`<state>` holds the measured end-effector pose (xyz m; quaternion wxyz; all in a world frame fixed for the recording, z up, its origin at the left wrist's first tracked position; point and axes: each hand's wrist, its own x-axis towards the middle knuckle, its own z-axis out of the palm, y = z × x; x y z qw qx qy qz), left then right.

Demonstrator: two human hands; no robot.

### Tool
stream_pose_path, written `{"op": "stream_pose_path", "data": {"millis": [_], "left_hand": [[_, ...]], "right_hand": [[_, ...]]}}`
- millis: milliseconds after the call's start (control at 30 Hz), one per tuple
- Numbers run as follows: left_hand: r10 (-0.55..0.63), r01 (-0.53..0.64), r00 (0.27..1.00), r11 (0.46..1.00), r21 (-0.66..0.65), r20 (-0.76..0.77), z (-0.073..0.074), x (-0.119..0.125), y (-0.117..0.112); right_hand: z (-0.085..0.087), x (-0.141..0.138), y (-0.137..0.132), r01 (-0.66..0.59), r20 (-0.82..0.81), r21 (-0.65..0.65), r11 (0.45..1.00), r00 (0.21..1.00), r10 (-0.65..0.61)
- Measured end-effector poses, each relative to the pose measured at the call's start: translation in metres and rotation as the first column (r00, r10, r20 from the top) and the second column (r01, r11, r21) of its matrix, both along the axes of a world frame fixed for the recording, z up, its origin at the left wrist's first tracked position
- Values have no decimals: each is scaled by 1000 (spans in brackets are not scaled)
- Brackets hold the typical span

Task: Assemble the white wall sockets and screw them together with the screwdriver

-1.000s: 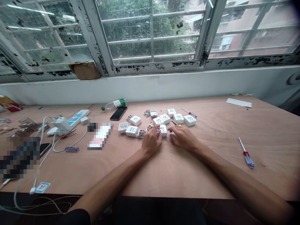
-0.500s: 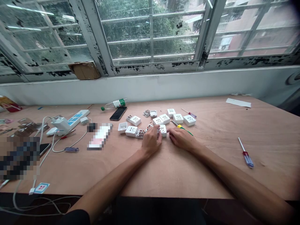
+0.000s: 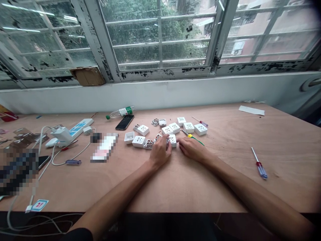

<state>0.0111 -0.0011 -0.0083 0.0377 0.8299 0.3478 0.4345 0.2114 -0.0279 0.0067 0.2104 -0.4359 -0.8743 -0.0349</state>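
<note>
A: A person's bare hands meet over a wooden tabletop (image 3: 225, 160) by a window. Where is the socket?
B: The white socket (image 3: 173, 140) sits between them, upright, its slotted face up; take it as the clock's centre, 12 toward the window.
A: And the left hand (image 3: 159, 151)?
B: At 8 o'clock, thumb and fingers bent against the socket's left side. I cannot tell whether they grip it.
A: The right hand (image 3: 190, 148)?
B: At 4 o'clock, fingers loosely curled, tips just beside the socket. Whether it holds anything is hidden.
A: What lies around?
B: Just beyond the right hand, toward 3 o'clock, a yellow-and-green-handled tool (image 3: 195, 138); well apart, past 3, a red-and-blue screwdriver (image 3: 259, 164). At 9, an open white box (image 3: 129, 137) and, farther, a power strip (image 3: 80, 129); near 10, a dark phone (image 3: 124, 122).
</note>
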Motion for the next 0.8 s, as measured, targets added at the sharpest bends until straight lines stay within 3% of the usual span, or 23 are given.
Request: {"op": "stream_pose_path", "data": {"millis": [200, 533, 800], "left_hand": [[-24, 24, 999, 1000, 7, -32, -1, -1, -1], [-159, 156, 986, 986, -61, -45, -3, -1, -1], [-169, 167, 985, 984, -62, -31, -5, 0, 1]], "right_hand": [[-4, 0, 4, 21, -32, 68, 997, 999, -19], [-2, -8, 6, 89, -370, 206, 975, 929, -6], [-7, -19, 6, 138, -511, 191, 972, 860, -22]]}}
